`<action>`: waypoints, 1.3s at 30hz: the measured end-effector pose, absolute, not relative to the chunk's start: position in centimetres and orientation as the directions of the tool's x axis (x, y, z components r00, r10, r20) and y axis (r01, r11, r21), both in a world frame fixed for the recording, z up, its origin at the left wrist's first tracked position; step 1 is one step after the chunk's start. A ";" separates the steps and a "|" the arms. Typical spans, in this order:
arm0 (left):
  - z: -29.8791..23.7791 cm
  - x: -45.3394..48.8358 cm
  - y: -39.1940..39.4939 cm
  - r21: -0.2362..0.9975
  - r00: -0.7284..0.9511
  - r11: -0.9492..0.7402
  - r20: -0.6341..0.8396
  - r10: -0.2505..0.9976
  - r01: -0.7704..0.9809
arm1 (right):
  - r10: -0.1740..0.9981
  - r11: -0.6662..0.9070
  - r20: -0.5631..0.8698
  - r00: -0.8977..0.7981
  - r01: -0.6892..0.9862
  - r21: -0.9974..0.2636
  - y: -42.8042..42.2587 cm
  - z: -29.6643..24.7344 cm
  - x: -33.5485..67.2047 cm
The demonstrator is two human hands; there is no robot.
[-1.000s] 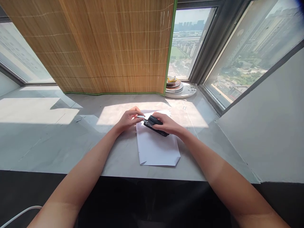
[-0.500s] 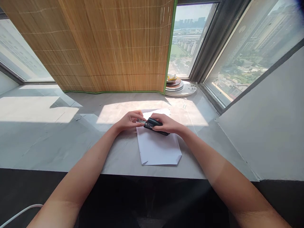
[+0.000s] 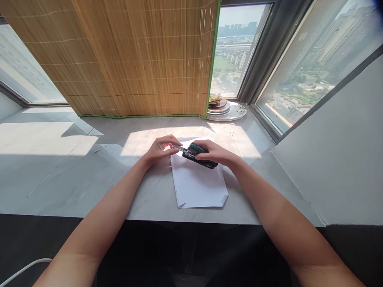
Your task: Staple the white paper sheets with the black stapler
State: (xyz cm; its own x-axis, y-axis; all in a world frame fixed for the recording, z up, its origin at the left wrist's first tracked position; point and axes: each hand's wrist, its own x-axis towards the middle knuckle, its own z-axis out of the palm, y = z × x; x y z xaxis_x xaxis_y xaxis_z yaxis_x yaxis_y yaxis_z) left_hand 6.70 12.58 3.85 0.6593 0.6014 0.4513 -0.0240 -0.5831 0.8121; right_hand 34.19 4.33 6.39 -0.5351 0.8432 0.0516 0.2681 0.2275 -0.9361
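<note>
My right hand (image 3: 217, 154) is wrapped round a black stapler (image 3: 198, 156), holding it just above a white sheet of paper (image 3: 198, 185) on the grey sill. My left hand (image 3: 160, 148) pinches a thin silver strip (image 3: 180, 148), probably a bar of staples, at the stapler's left end. The paper's two near corners are folded or cut off. Both hands meet over the paper's far edge.
A bamboo blind (image 3: 134, 59) hangs behind the grey sill (image 3: 74, 171). A stack of plates (image 3: 220, 107) stands at the back right by the window. A slanted grey wall (image 3: 338, 159) closes the right side. A white cable (image 3: 20, 270) runs at the bottom left.
The stapler has tilted and lifted slightly, and the silver strip in my left fingers now shows more plainly at its left end. The arms have hardly moved.
</note>
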 end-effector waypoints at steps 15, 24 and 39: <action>4.1 6.8 12.2 0.783 0.708 -0.621 0.426 0.563 0.023 | 0.782 0.304 0.026 -0.622 0.346 -0.887 4.9 6.0 34.8; 3.8 7.5 12.0 0.788 0.723 -0.615 0.407 0.558 0.031 | 0.775 0.335 0.029 -0.631 0.371 -0.866 5.2 5.5 34.9; 3.9 7.7 12.0 0.881 0.587 -0.468 0.416 0.695 -0.070 | 0.791 0.320 0.029 -0.611 0.372 -0.871 5.1 5.4 34.7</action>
